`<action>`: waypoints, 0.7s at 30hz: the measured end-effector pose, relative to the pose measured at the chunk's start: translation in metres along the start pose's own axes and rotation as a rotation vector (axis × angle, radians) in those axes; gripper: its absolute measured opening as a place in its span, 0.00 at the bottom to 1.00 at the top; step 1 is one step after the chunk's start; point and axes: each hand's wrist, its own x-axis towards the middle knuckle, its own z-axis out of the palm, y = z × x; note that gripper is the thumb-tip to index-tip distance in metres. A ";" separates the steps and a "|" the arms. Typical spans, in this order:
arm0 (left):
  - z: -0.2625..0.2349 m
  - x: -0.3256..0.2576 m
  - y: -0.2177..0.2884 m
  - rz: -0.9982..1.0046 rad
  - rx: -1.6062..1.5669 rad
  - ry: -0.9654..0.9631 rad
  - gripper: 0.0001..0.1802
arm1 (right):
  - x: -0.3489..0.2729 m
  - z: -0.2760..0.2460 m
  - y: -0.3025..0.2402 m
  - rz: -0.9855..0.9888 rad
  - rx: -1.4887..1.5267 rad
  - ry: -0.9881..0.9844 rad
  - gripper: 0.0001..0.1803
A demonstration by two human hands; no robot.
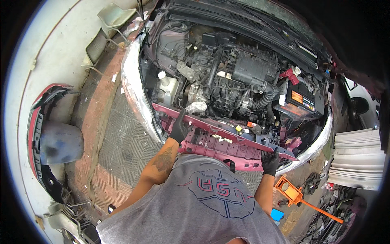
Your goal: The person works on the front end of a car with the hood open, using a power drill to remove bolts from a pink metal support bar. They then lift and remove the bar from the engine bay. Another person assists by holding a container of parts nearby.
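Note:
I stand at the open front of a car with its bumper off. Both my hands wear black gloves. My left hand (178, 128) grips the left part of the dark red front crossmember panel (227, 140), fingers curled over its upper edge. My right hand (270, 162) clasps the same panel at its lower right end. Behind the panel lies the engine (227, 81), with a black battery (300, 101) on the right and a white fluid reservoir (167, 87) on the left.
A removed red bumper (40, 138) with a dark blue part lies on the floor at the left. An orange jack stand and handle (296, 197) sit at the lower right. Stacked white panels (357, 158) are at the right. A metal floor grate (126, 142) lies underfoot.

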 end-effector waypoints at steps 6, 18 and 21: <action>0.020 -0.009 0.004 0.035 0.140 0.069 0.25 | -0.005 0.009 -0.008 -0.109 -0.177 0.099 0.20; 0.013 0.007 0.015 0.293 0.873 -0.069 0.37 | 0.034 0.010 -0.019 -0.173 -0.508 0.097 0.27; 0.018 0.018 0.011 0.039 0.462 0.116 0.38 | 0.035 0.031 -0.015 -0.101 -0.395 0.293 0.22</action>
